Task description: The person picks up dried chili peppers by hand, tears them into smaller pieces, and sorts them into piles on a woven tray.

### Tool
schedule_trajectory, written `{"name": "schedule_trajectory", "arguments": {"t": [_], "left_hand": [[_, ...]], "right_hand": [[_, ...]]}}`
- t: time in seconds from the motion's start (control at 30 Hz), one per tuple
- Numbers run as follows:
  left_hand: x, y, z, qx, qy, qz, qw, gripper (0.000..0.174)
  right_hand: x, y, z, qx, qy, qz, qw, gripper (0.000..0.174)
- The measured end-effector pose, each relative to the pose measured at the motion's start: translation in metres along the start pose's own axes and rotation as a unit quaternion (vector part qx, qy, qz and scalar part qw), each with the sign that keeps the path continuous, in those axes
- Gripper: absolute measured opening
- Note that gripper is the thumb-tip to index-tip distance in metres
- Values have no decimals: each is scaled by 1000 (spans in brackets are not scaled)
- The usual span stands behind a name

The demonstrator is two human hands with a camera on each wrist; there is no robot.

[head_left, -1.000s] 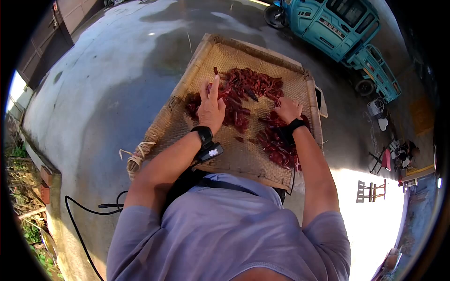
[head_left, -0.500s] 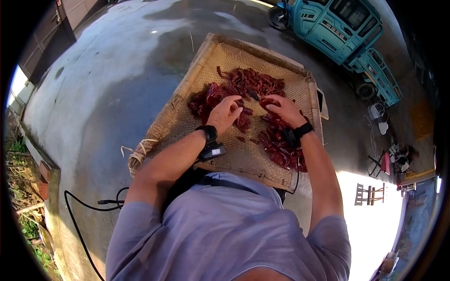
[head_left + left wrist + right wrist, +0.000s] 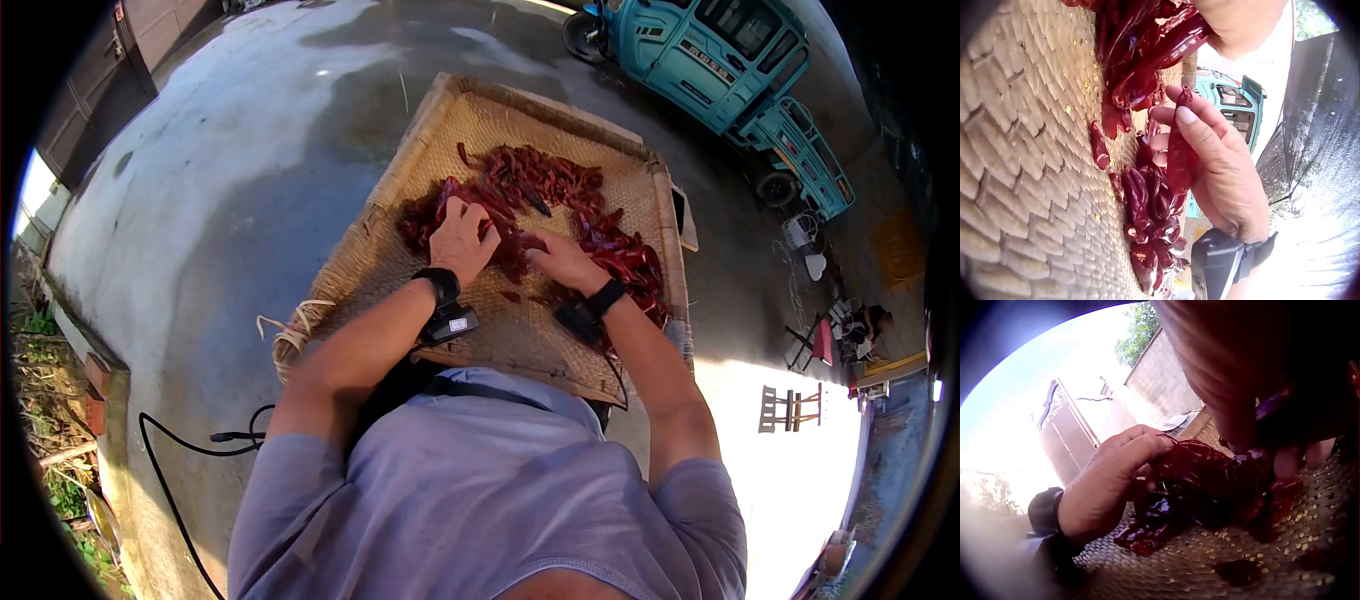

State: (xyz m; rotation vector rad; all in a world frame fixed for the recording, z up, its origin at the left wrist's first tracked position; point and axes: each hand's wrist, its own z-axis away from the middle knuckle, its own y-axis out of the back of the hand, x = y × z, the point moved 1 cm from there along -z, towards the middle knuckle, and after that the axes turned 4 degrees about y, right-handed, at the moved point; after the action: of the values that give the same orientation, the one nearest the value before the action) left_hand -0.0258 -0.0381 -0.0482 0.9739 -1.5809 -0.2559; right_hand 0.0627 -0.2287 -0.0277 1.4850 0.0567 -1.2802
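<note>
Head view, our left hand (image 3: 463,243) gripping glossy chilies (image 3: 1194,465) at left, our right hand (image 3: 568,263) pinching one tapered chili (image 3: 1181,159), wrinkled heap (image 3: 555,175) far on coarse woven tray (image 3: 500,115).

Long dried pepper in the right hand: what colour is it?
Dark red; this long dried pepper shows best in the left wrist view.

the right hand (image 3: 1225,175) pinches a pepper (image 3: 1180,159) beside more peppers (image 3: 1137,199) on the woven tray (image 3: 1029,156); the left hand (image 3: 1244,24), partly cut off, touches peppers above. a blue vehicle (image 3: 1209,89) stands behind.
</note>
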Motion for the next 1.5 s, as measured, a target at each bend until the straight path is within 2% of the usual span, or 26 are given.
{"name": "schedule_trajectory", "arguments": {"t": [0.03, 0.07, 0.13, 0.17, 0.23, 0.27, 0.3, 0.37, 0.47, 0.57, 0.6, 0.7, 0.8, 0.9, 0.93, 1.03, 1.07, 1.17, 1.23, 1.3, 1.4, 1.5], "left_hand": [[1, 1, 0, 14, 1, -10, 1000, 21], [2, 0, 0, 20, 19, -7, 1000, 21], [-5, -6, -1, 92, -56, -30, 994, 21], [-10, -8, -1, 127, -94, -43, 987, 23], [-10, -5, 0, 111, -87, -62, 988, 25], [-9, -4, 0, 104, -84, -71, 988, 26], [-10, -4, 0, 108, -89, -64, 988, 26], [-13, -5, -1, 116, -99, -51, 987, 25], [-17, -10, -3, 125, -125, -34, 984, 22], [-13, -8, -2, 121, -152, -9, 981, 22], [-13, -7, -2, 122, -154, -8, 980, 22], [-10, -7, -3, 119, -163, -3, 979, 22], [-10, -8, -5, 95, -168, 8, 981, 22], [-10, -14, -3, 73, -162, 17, 984, 20], [-11, -17, -2, 77, -161, 12, 984, 20], [-9, -14, -3, 74, -158, 7, 985, 17], [-9, -11, -3, 70, -155, 6, 985, 16], [-15, -12, -5, 68, -157, 12, 985, 17], [-14, -10, -6, 67, -151, 16, 986, 18], [-12, -11, -5, 61, -139, 19, 988, 18], [-9, -10, -4, 47, -156, 18, 987, 25], [-1, -9, -1, 81, -202, 24, 976, 35]], "right_hand": [[2, -2, -1, 33, 0, 36, 999, 44], [4, -4, -3, 33, 17, 4, 999, 44], [1, -6, -10, 34, 53, -59, 996, 44], [1, -2, -12, 40, 32, -51, 997, 46], [-1, 19, -14, 51, -10, -33, 998, 49], [27, 29, -25, 60, -34, 107, 992, 45], [30, 34, -24, 57, -96, 191, 975, 45], [36, 42, -25, 50, -217, 350, 910, 46], [73, 41, -29, 22, -252, 406, 878, 45], [92, 42, -36, 17, -273, 374, 886, 45], [86, 44, -34, 23, -268, 335, 903, 36], [84, 50, -32, 73, -246, 350, 901, 21], [99, 51, -32, 170, -138, 272, 937, 7], [58, 49, -23, 204, -66, 256, 943, 6], [60, 46, -26, 242, -48, 326, 913, 9], [64, 45, -36, 175, -171, 315, 917, 14], [64, 46, -41, 93, -232, 329, 911, 27], [66, 35, -43, 28, -237, 345, 908, 20], [77, 31, -49, 35, -206, 357, 910, 9], [81, 28, -47, 28, -180, 372, 910, 8], [66, 32, -44, 73, -169, 373, 909, 8], [47, 24, -40, 193, 7, 293, 936, 17]]}}
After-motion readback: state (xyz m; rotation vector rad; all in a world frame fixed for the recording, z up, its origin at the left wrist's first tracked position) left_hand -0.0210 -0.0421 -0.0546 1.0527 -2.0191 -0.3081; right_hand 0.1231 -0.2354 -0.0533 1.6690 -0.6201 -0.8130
